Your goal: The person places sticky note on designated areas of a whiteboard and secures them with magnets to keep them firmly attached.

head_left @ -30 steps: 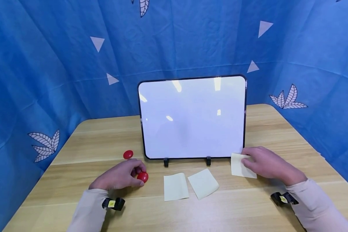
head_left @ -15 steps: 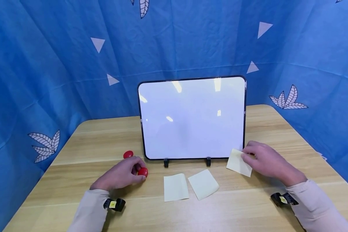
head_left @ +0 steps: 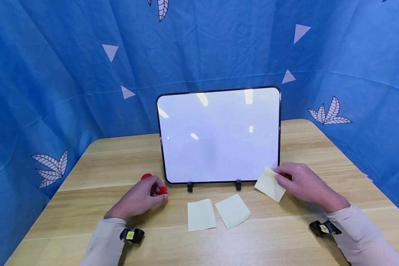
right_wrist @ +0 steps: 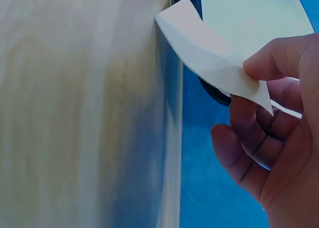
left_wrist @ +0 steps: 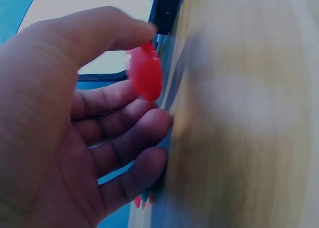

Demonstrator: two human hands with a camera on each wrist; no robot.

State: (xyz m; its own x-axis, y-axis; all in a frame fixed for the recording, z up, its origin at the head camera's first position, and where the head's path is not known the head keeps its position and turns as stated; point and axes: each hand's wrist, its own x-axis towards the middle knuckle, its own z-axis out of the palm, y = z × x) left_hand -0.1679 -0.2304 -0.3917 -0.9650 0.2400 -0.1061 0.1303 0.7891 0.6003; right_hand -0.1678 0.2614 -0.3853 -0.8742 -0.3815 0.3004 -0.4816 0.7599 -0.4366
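Pinching between thumb and fingertips, I have a red disc (head_left: 163,190) in the left hand (head_left: 136,199) and a pale paper square (head_left: 269,185) in the right hand (head_left: 302,184), each near a lower corner of the whiteboard (head_left: 219,133). My feed shows a second disc (head_left: 146,176) beyond the left knuckles, two more squares (head_left: 201,215) on the table (head_left: 219,247), and blue curtain (head_left: 199,55) behind.
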